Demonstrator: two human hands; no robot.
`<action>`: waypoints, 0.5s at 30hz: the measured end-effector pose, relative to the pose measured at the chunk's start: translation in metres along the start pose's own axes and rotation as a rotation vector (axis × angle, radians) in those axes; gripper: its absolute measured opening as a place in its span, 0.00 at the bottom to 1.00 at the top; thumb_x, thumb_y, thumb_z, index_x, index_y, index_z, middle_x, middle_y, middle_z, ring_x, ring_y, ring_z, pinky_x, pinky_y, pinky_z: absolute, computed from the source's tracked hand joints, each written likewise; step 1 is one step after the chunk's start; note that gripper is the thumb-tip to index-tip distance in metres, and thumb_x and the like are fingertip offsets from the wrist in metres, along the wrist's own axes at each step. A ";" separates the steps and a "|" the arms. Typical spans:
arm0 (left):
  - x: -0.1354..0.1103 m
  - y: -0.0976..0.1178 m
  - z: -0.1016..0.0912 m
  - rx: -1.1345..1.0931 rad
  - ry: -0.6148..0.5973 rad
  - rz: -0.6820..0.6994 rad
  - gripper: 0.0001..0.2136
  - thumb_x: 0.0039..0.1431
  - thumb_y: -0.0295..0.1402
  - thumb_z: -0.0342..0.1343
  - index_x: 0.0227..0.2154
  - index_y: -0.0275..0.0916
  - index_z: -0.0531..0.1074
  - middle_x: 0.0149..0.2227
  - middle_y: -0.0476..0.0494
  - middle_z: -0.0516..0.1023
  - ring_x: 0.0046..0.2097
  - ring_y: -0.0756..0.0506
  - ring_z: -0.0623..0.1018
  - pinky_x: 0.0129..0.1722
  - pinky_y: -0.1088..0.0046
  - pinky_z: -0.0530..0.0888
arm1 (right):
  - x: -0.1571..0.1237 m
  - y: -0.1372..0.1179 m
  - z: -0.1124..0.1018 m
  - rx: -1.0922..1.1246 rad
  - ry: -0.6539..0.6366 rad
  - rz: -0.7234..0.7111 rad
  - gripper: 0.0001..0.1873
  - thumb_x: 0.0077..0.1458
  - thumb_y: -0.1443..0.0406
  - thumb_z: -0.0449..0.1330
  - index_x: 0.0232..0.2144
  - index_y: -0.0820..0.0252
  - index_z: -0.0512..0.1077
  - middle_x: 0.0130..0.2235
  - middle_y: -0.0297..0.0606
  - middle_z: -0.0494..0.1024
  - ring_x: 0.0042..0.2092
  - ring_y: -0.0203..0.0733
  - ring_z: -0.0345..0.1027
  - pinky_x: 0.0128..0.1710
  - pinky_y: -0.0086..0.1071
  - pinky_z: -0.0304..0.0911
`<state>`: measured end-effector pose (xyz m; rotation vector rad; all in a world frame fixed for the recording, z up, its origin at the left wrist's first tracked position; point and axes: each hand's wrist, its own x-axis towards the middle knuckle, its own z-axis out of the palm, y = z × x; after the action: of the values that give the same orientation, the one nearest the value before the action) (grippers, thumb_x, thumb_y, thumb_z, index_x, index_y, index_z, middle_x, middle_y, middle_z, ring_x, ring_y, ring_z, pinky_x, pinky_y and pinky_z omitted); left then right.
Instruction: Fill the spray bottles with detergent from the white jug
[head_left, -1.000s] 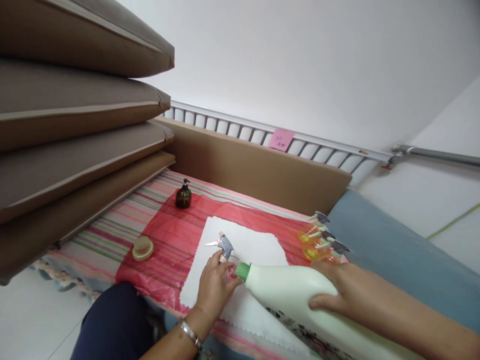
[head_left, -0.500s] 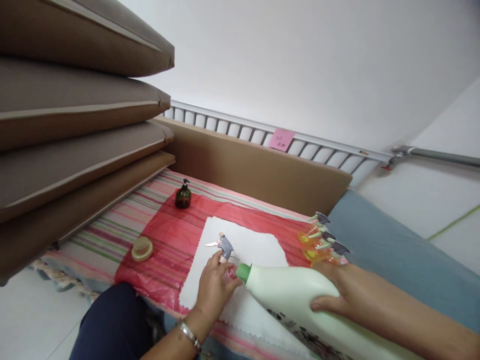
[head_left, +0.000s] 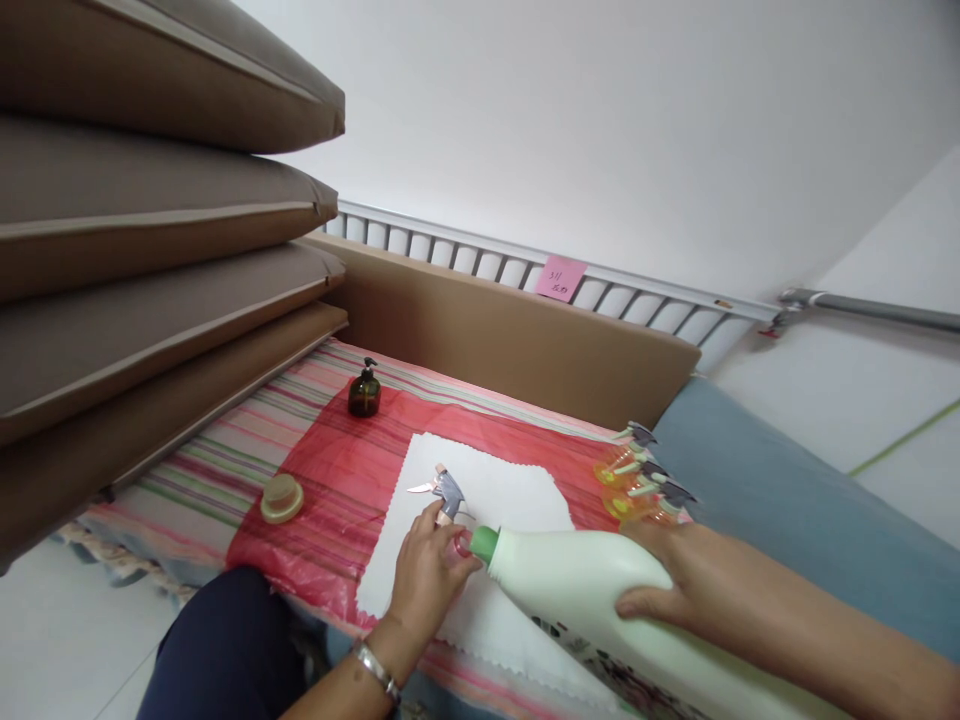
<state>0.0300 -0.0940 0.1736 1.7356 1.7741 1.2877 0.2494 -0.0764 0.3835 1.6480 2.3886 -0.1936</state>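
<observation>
My right hand (head_left: 675,575) grips a big pale green bottle (head_left: 577,575), tilted on its side with its green neck (head_left: 484,545) pointing left. That neck meets the mouth of a small pinkish clear bottle (head_left: 460,543), which the fingers of my left hand (head_left: 424,575) hold; most of it is hidden behind them. Just beyond these fingers is a grey trigger spray head (head_left: 450,492) with a thin tube. Whether my left fingers also hold it, I cannot tell. Beneath lies a white cloth (head_left: 510,490) with a zigzag edge. Any flowing liquid is too small to see.
Beyond my right hand stand several small spray bottles (head_left: 628,485) with yellow-orange bodies. A dark pump bottle (head_left: 364,396) and a pale yellow-green cap (head_left: 282,498) are on the red plastic sheet (head_left: 330,470). Stacked brown cushions (head_left: 165,250) rise at left; a brown panel (head_left: 510,335) borders the back.
The view has shifted very slightly. Both hands and both bottles keep the same positions relative to each other.
</observation>
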 end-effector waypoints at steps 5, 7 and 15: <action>0.000 0.001 -0.001 0.010 0.003 0.002 0.13 0.46 0.33 0.64 0.38 0.40 0.77 0.53 0.34 0.68 0.51 0.36 0.72 0.50 0.58 0.70 | 0.000 0.000 0.001 0.016 -0.028 0.016 0.15 0.43 0.54 0.62 0.33 0.56 0.72 0.37 0.43 0.78 0.38 0.53 0.70 0.35 0.38 0.61; 0.000 0.001 -0.001 0.015 0.001 0.002 0.14 0.46 0.33 0.64 0.38 0.39 0.77 0.53 0.34 0.68 0.51 0.36 0.72 0.50 0.58 0.70 | 0.000 -0.001 0.000 0.000 -0.034 0.029 0.17 0.44 0.53 0.61 0.34 0.56 0.72 0.38 0.45 0.78 0.39 0.55 0.70 0.35 0.38 0.61; 0.000 -0.001 0.000 0.010 0.007 0.016 0.13 0.46 0.32 0.64 0.37 0.40 0.77 0.53 0.35 0.68 0.51 0.37 0.72 0.49 0.57 0.70 | -0.001 -0.001 -0.002 -0.006 -0.033 0.002 0.17 0.44 0.53 0.61 0.33 0.56 0.71 0.38 0.44 0.78 0.40 0.56 0.70 0.35 0.38 0.60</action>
<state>0.0295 -0.0938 0.1726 1.7555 1.7768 1.2953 0.2490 -0.0768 0.3855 1.6313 2.3611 -0.2109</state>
